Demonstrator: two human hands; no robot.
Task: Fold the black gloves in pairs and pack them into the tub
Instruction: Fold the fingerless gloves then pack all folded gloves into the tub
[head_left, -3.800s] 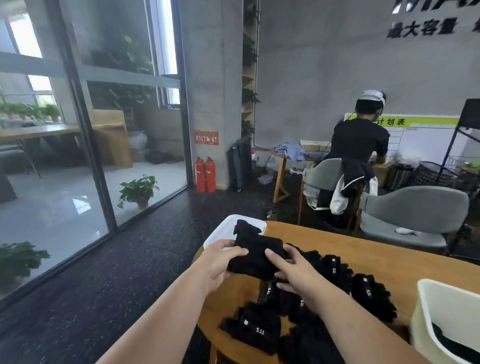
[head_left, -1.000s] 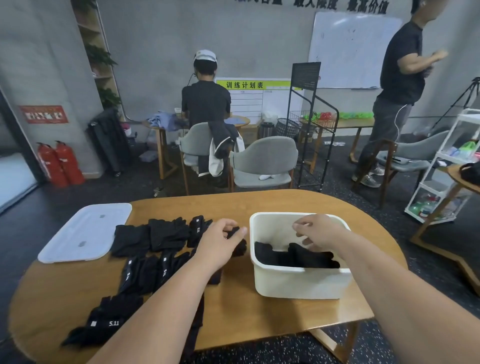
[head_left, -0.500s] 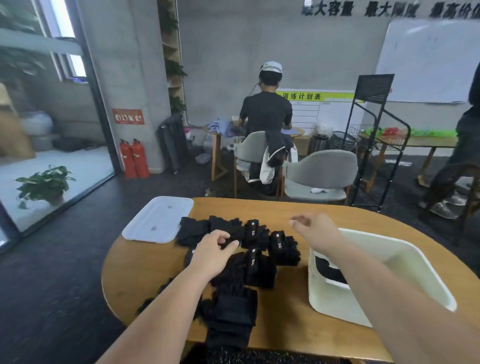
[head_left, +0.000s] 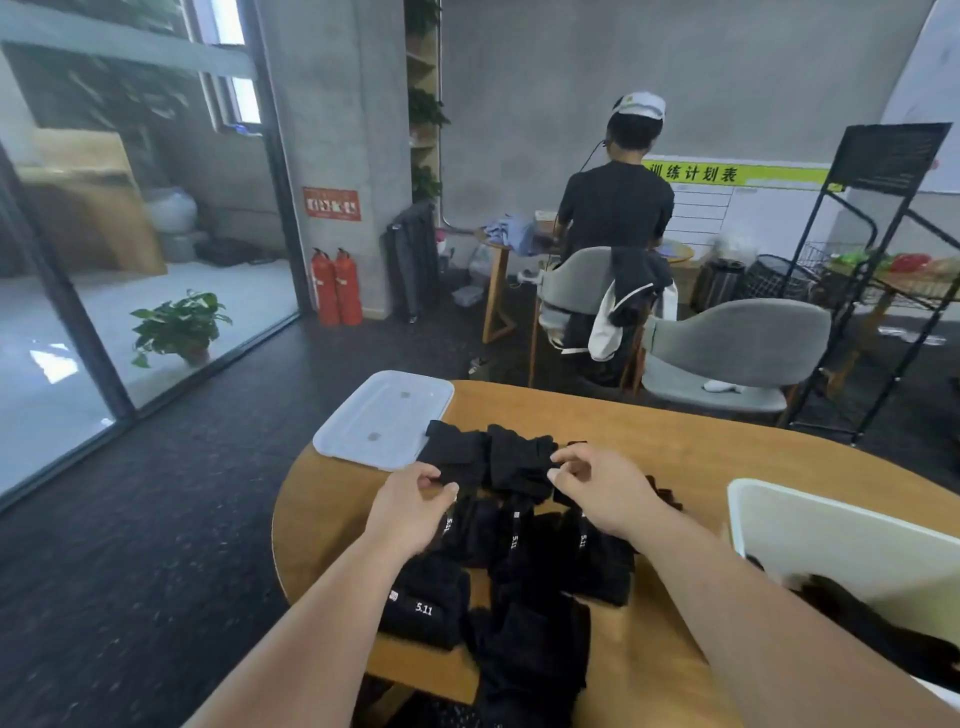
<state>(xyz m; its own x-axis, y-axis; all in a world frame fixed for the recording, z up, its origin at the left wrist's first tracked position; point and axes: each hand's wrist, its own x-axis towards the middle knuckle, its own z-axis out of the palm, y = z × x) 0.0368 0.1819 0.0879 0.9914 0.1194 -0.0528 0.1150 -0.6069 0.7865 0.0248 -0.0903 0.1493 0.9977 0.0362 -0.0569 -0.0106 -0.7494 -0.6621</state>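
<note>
Black gloves (head_left: 597, 566) lay scattered over the round wooden counter (head_left: 675, 441), several showing white "5.11" labels, with a white lid (head_left: 382, 418) at the far left edge and a white tub (head_left: 831, 540) at the right holding some dark gloves. The left hand (head_left: 415, 506) and right hand (head_left: 597, 488) hovered with curled fingers at the near edges of two far gloves (head_left: 519, 457), though a grip could not be made out. Beyond, a person in a white cap (head_left: 638, 106) sat facing away.

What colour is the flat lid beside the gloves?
The lid is translucent white; the head view shows it best.
</note>
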